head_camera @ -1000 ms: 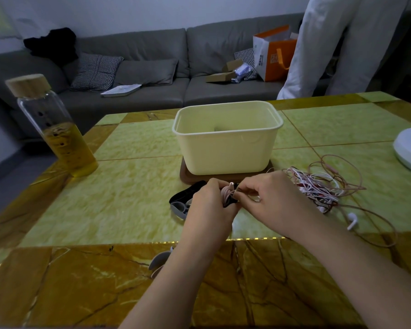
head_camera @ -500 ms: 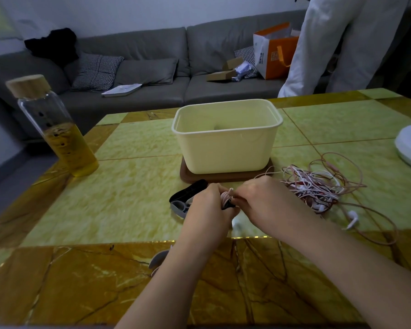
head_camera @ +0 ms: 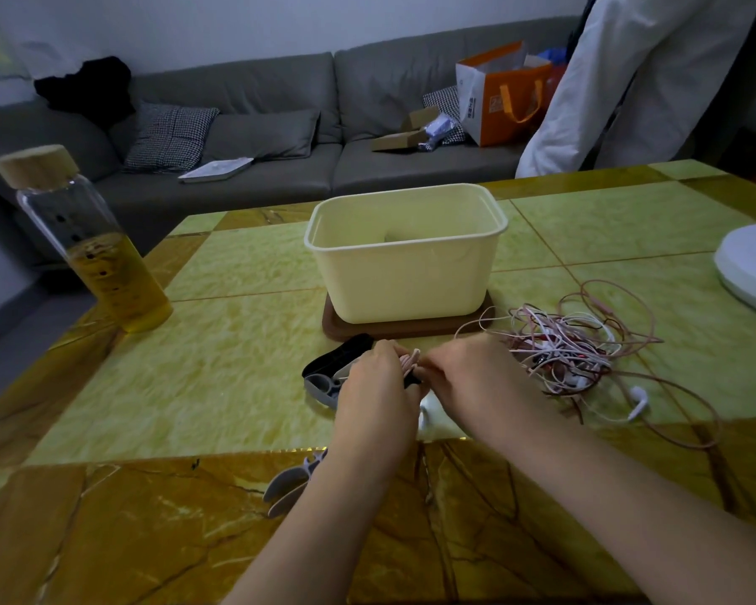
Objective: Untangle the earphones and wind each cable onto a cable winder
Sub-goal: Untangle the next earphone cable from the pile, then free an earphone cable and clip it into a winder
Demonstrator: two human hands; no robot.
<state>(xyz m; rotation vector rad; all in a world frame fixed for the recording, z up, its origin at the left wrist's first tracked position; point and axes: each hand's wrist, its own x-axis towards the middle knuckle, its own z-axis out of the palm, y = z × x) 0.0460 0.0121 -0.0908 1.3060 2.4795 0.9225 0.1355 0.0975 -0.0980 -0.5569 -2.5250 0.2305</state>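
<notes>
Before the cream box (head_camera: 404, 272), we are holding both wrists close; our left hand (head_camera: 374, 388) is gripping the pink-wound cable winder (head_camera: 410, 364); our right hand (head_camera: 468, 382) is pinching its cable. The earphones tangle (head_camera: 564, 351) is lying just beside our right hand.

No word, brand or number can be read anywhere in view: the only lettering is a small dark print on the white side panel of the orange paper bag (head_camera: 509, 96) standing on the sofa (head_camera: 254, 120) at one o'clock, too small and blurred to make out.
</notes>
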